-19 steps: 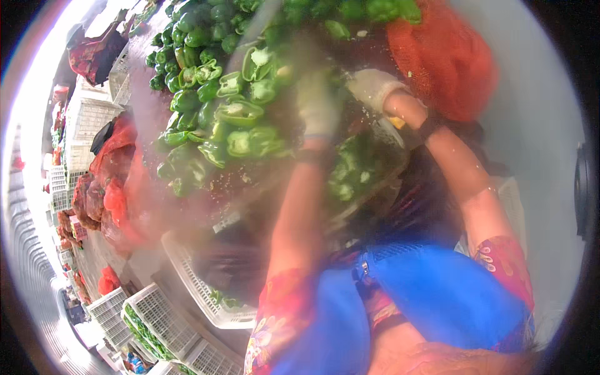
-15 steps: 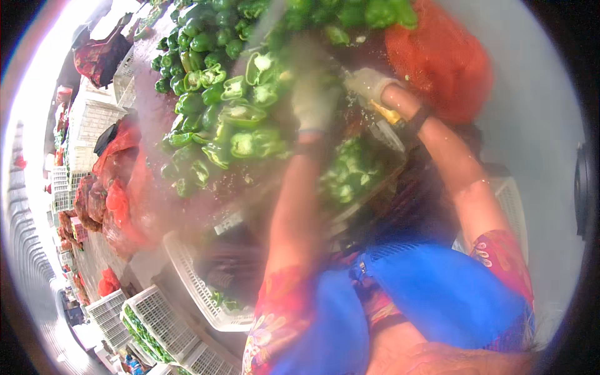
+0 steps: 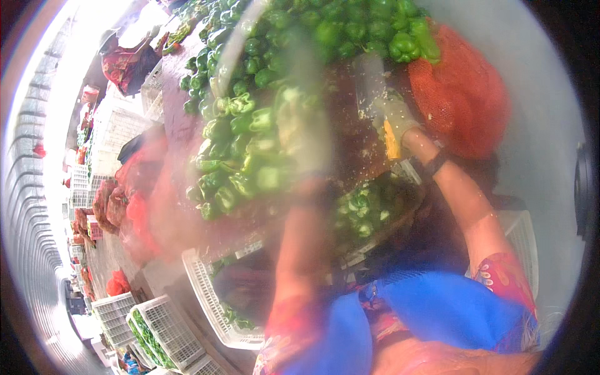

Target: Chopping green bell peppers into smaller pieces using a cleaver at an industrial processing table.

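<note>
My right hand (image 3: pixel 400 117), in a pale glove, grips a knife by its yellow handle (image 3: pixel 392 140). The broad knife blade (image 3: pixel 370 78) points away from me over the dark wet tabletop (image 3: pixel 353 140). My left hand (image 3: pixel 306 134) is also gloved and reaches over the cut green peppers (image 3: pixel 250 144). Blur and haze smear its fingers, so whether it holds a pepper is hidden. Beyond both hands lies a heap of whole green peppers (image 3: pixel 337 31). Pepper pieces (image 3: pixel 362 209) fill a container close to my body, below the table's near edge.
A red mesh sack (image 3: pixel 459 94) stands right of my right hand. White plastic crates (image 3: pixel 215 306) sit at the lower left, some with green produce. More red net bags (image 3: pixel 140 187) lie at the left. A person (image 3: pixel 125 65) is at the far left.
The view has shifted, so the scene sits lower and further right. My right hand has turned the knife, whose blade now points away over the board. My left hand remains over the cut peppers.
</note>
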Demonstrator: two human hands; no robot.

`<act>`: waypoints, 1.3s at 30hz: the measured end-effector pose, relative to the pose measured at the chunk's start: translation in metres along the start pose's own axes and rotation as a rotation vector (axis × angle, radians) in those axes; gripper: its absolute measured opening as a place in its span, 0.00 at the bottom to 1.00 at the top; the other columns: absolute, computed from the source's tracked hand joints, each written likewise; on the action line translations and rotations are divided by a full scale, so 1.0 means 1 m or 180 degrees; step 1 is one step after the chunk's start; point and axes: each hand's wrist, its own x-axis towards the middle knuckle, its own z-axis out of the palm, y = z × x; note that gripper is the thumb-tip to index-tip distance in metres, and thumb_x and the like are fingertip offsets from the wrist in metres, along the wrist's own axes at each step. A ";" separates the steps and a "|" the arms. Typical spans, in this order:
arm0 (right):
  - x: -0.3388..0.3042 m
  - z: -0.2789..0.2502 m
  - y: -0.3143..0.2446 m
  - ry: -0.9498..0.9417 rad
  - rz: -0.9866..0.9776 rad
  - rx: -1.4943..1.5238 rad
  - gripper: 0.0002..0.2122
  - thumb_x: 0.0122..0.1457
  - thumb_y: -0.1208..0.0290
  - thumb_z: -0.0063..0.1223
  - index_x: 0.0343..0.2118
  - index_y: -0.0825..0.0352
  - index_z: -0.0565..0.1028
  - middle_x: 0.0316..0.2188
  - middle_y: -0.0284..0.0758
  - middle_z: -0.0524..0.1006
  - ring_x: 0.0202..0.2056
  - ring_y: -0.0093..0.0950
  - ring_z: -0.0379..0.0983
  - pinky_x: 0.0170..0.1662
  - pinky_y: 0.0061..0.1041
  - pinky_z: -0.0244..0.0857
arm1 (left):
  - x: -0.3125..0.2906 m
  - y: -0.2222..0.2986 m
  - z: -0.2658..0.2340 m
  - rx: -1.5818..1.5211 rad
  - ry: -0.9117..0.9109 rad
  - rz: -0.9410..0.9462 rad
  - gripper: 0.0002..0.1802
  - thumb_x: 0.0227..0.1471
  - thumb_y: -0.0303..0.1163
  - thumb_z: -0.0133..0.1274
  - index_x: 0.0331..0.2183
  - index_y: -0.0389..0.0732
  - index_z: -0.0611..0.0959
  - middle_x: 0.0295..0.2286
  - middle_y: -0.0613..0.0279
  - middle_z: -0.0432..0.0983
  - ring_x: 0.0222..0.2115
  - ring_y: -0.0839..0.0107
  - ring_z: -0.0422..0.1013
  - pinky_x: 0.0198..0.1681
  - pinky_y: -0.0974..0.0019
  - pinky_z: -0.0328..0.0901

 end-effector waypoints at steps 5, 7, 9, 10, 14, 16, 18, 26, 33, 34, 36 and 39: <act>-0.020 0.004 -0.005 0.0060 -0.0040 0.0545 0.14 0.56 0.60 0.45 0.30 0.67 0.77 0.19 0.38 0.74 0.16 0.30 0.70 0.20 0.29 0.64 | 0.086 0.023 0.016 0.0132 -0.1110 0.0063 0.27 0.47 0.39 0.57 0.48 0.41 0.71 0.49 0.49 0.65 0.50 0.52 0.64 0.50 0.55 0.63; -0.032 0.013 -0.006 0.0066 -0.0039 0.0641 0.14 0.56 0.60 0.46 0.29 0.67 0.77 0.18 0.37 0.74 0.16 0.30 0.69 0.19 0.29 0.64 | 0.116 0.025 0.034 0.0278 -0.1409 -0.0283 0.30 0.47 0.39 0.57 0.51 0.42 0.69 0.51 0.48 0.63 0.52 0.52 0.62 0.51 0.54 0.62; -0.052 0.018 -0.021 0.0479 0.0080 0.0603 0.10 0.55 0.63 0.49 0.29 0.65 0.75 0.17 0.33 0.71 0.14 0.23 0.66 0.16 0.24 0.60 | 0.140 0.036 0.054 0.0348 -0.1740 -0.0593 0.32 0.47 0.39 0.57 0.53 0.43 0.67 0.54 0.48 0.60 0.53 0.52 0.61 0.53 0.54 0.62; -0.055 0.010 -0.026 0.0175 0.0243 0.0639 0.10 0.55 0.63 0.50 0.32 0.65 0.74 0.19 0.33 0.74 0.15 0.24 0.68 0.18 0.24 0.62 | 0.147 0.041 0.063 0.0394 -0.1914 -0.0751 0.34 0.47 0.39 0.57 0.54 0.43 0.66 0.55 0.47 0.59 0.54 0.52 0.60 0.54 0.54 0.61; -0.057 -0.013 -0.037 0.0329 -0.0094 0.0760 0.10 0.55 0.63 0.50 0.32 0.65 0.74 0.20 0.33 0.74 0.16 0.23 0.68 0.18 0.23 0.63 | 0.159 0.026 0.109 0.1326 -0.1642 -0.0362 0.34 0.46 0.36 0.56 0.55 0.41 0.65 0.56 0.48 0.58 0.53 0.53 0.63 0.52 0.55 0.63; -0.059 -0.024 -0.046 0.0526 -0.0308 0.0846 0.10 0.55 0.63 0.50 0.32 0.65 0.73 0.20 0.33 0.74 0.16 0.23 0.68 0.18 0.23 0.63 | 0.169 -0.014 0.146 0.1324 -0.1376 0.0072 0.29 0.50 0.43 0.51 0.51 0.40 0.68 0.51 0.44 0.62 0.50 0.50 0.65 0.47 0.53 0.65; -0.055 -0.034 -0.047 0.0685 -0.0460 0.0953 0.10 0.56 0.63 0.51 0.32 0.65 0.73 0.20 0.33 0.74 0.16 0.23 0.69 0.18 0.23 0.63 | 0.174 -0.032 0.148 0.1520 -0.1332 0.0429 0.28 0.50 0.46 0.51 0.49 0.40 0.70 0.43 0.46 0.70 0.46 0.50 0.69 0.41 0.52 0.68; -0.062 -0.069 -0.065 0.1246 -0.1021 0.1252 0.10 0.56 0.62 0.51 0.33 0.64 0.73 0.20 0.33 0.75 0.17 0.23 0.69 0.19 0.23 0.64 | 0.151 -0.010 0.105 0.0803 -0.1459 0.0142 0.32 0.45 0.44 0.57 0.52 0.46 0.70 0.53 0.43 0.62 0.53 0.50 0.63 0.52 0.51 0.63; -0.076 -0.048 -0.047 0.1381 -0.1440 0.1399 0.12 0.57 0.59 0.51 0.32 0.64 0.73 0.21 0.33 0.75 0.18 0.24 0.71 0.20 0.23 0.66 | 0.129 -0.008 0.107 0.0502 -0.2151 -0.0336 0.44 0.44 0.44 0.61 0.60 0.49 0.59 0.57 0.49 0.57 0.55 0.52 0.61 0.55 0.52 0.61; -0.081 -0.052 -0.055 0.1251 -0.0977 0.1341 0.12 0.56 0.59 0.51 0.32 0.64 0.72 0.20 0.34 0.75 0.16 0.24 0.70 0.19 0.23 0.64 | 0.128 -0.001 0.108 0.0652 -0.2069 -0.0419 0.45 0.44 0.44 0.61 0.60 0.49 0.58 0.57 0.49 0.57 0.55 0.52 0.61 0.55 0.53 0.61; -0.078 -0.050 -0.052 0.1152 -0.0859 0.1283 0.12 0.56 0.59 0.51 0.32 0.65 0.72 0.20 0.34 0.75 0.16 0.24 0.70 0.19 0.23 0.64 | 0.130 0.015 0.100 0.0903 -0.2072 -0.0650 0.41 0.47 0.40 0.58 0.60 0.51 0.58 0.56 0.48 0.58 0.54 0.52 0.62 0.53 0.53 0.62; -0.077 -0.039 -0.055 0.0991 -0.0767 0.1271 0.12 0.56 0.59 0.51 0.32 0.65 0.72 0.20 0.34 0.75 0.16 0.24 0.69 0.18 0.23 0.64 | 0.140 -0.007 0.126 0.1632 -0.1607 -0.0238 0.38 0.49 0.36 0.53 0.60 0.52 0.58 0.55 0.49 0.60 0.53 0.53 0.63 0.51 0.53 0.64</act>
